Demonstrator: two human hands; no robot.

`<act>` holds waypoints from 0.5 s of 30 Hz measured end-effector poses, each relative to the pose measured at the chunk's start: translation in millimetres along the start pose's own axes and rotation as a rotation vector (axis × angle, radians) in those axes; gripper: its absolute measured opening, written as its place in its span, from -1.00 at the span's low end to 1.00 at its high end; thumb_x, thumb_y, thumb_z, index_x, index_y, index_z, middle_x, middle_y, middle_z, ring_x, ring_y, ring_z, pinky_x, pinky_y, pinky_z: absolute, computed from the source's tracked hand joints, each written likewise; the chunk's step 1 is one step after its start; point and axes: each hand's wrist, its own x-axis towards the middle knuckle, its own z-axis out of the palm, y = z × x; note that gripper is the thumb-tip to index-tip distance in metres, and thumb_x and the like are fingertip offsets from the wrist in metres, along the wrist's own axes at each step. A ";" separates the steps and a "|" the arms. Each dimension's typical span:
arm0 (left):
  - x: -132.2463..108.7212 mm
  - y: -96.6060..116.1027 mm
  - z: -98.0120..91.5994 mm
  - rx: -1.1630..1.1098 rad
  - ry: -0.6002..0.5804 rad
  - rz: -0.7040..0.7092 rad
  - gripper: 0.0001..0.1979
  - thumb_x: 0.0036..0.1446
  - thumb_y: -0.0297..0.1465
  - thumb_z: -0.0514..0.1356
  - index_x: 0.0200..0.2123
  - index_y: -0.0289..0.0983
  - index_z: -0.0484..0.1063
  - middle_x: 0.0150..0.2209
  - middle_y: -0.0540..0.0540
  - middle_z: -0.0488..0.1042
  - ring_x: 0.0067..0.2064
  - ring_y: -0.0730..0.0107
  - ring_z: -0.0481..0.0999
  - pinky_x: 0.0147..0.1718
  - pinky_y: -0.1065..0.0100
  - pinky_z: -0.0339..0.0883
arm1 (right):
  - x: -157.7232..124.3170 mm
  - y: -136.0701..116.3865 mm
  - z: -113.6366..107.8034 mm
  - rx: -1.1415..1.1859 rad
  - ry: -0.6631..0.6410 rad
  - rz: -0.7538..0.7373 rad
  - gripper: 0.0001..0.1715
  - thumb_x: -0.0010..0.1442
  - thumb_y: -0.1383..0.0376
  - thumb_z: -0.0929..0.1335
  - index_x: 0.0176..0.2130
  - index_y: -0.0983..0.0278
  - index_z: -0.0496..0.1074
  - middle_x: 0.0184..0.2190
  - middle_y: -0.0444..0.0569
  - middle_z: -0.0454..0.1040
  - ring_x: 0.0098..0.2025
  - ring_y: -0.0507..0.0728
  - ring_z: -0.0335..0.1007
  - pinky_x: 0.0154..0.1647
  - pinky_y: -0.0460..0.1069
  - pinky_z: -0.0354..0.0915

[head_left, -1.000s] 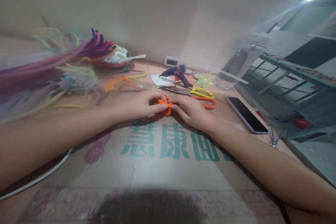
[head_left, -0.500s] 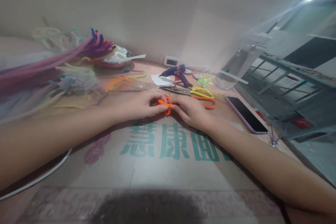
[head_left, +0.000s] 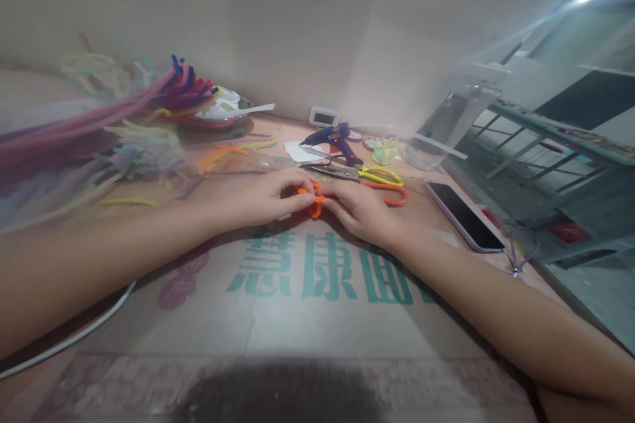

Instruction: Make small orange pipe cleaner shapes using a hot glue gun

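My left hand (head_left: pixel 268 197) and my right hand (head_left: pixel 361 210) meet at the middle of the cardboard sheet (head_left: pixel 317 317), both pinching a bent orange pipe cleaner (head_left: pixel 313 202) between the fingertips. The pipe cleaner is folded into small loops and sits just above the sheet's green printed characters. Both hands have their fingers curled closed around it. Just behind my right hand lie scissors with yellow and orange handles (head_left: pixel 381 180).
A blue glue gun (head_left: pixel 333 137) lies behind the scissors near the wall. A bundle of coloured pipe cleaners (head_left: pixel 99 125) spreads over the left side. A phone (head_left: pixel 463 215) lies at the right, a clear plastic container (head_left: pixel 446 125) beyond it. A white cable (head_left: pixel 74 334) curves at the lower left.
The hands stay in place; the fingers shift slightly on the orange pipe cleaner, pressing its loops closer together.
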 end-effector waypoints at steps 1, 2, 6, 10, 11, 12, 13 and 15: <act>0.0 0.3 0.0 0.002 -0.001 -0.003 -0.72 0.29 -0.17 0.09 -0.27 -0.24 0.45 -0.10 -0.11 0.53 0.02 0.16 0.51 0.05 0.17 0.34 | 0.1 -0.2 -0.3 0.001 0.002 -0.005 -0.77 0.42 0.31 0.25 -0.11 0.27 0.50 -0.22 0.01 0.62 -0.21 0.14 0.53 -0.16 0.01 0.38; 0.0 0.6 0.0 0.004 -0.002 -0.006 -0.72 0.29 -0.17 0.09 -0.28 -0.24 0.45 -0.10 -0.11 0.53 0.02 0.16 0.51 0.04 0.17 0.34 | 0.1 -0.5 -0.6 0.002 0.005 -0.009 -0.76 0.42 0.31 0.25 -0.11 0.27 0.50 -0.22 0.01 0.62 -0.21 0.14 0.53 -0.16 0.01 0.38; -0.3 1.3 0.0 0.005 -0.003 -0.006 -0.72 0.28 -0.16 0.09 -0.28 -0.24 0.45 -0.10 -0.11 0.53 0.02 0.16 0.51 0.03 0.18 0.34 | 0.5 -1.3 -1.0 0.002 0.006 -0.011 -0.76 0.42 0.31 0.25 -0.11 0.28 0.50 -0.22 0.02 0.63 -0.20 0.14 0.53 -0.16 0.00 0.39; 0.4 1.3 -0.1 0.011 -0.004 -0.011 -0.71 0.28 -0.16 0.09 -0.29 -0.24 0.45 -0.10 -0.11 0.53 -0.01 0.17 0.52 -0.01 0.20 0.36 | 0.3 -1.1 -0.1 0.001 0.003 -0.006 -0.76 0.42 0.31 0.25 -0.11 0.28 0.50 -0.22 0.02 0.62 -0.20 0.15 0.53 -0.16 0.01 0.38; 0.7 1.4 -0.1 0.012 -0.004 -0.012 -0.71 0.28 -0.16 0.09 -0.29 -0.24 0.45 -0.10 -0.11 0.53 -0.01 0.17 0.52 -0.02 0.20 0.36 | 0.2 -1.0 0.0 0.000 0.003 -0.005 -0.76 0.42 0.31 0.25 -0.11 0.28 0.50 -0.22 0.02 0.62 -0.20 0.15 0.53 -0.16 0.01 0.38; 0.9 1.6 -0.2 0.013 -0.003 -0.012 -0.71 0.28 -0.16 0.10 -0.29 -0.24 0.46 -0.10 -0.11 0.53 -0.01 0.17 0.52 -0.02 0.20 0.36 | 0.1 -0.9 0.1 -0.002 0.003 -0.005 -0.76 0.42 0.31 0.25 -0.11 0.28 0.50 -0.22 0.02 0.62 -0.21 0.15 0.53 -0.16 0.01 0.38; 1.1 1.9 -0.2 0.013 -0.003 -0.011 -0.71 0.27 -0.15 0.10 -0.28 -0.24 0.46 -0.10 -0.11 0.54 -0.01 0.17 0.52 -0.03 0.21 0.36 | 0.1 -1.0 0.0 -0.003 0.004 -0.006 -0.76 0.42 0.31 0.25 -0.11 0.28 0.50 -0.22 0.02 0.62 -0.21 0.15 0.53 -0.17 0.00 0.38; 1.3 2.9 -0.4 0.007 -0.006 -0.008 -0.69 0.27 -0.13 0.10 -0.29 -0.24 0.46 -0.08 -0.12 0.54 -0.02 0.18 0.53 -0.05 0.23 0.36 | 0.3 -1.2 -0.3 -0.002 0.006 -0.009 -0.76 0.42 0.31 0.25 -0.11 0.27 0.50 -0.23 0.02 0.62 -0.22 0.14 0.53 -0.18 0.00 0.38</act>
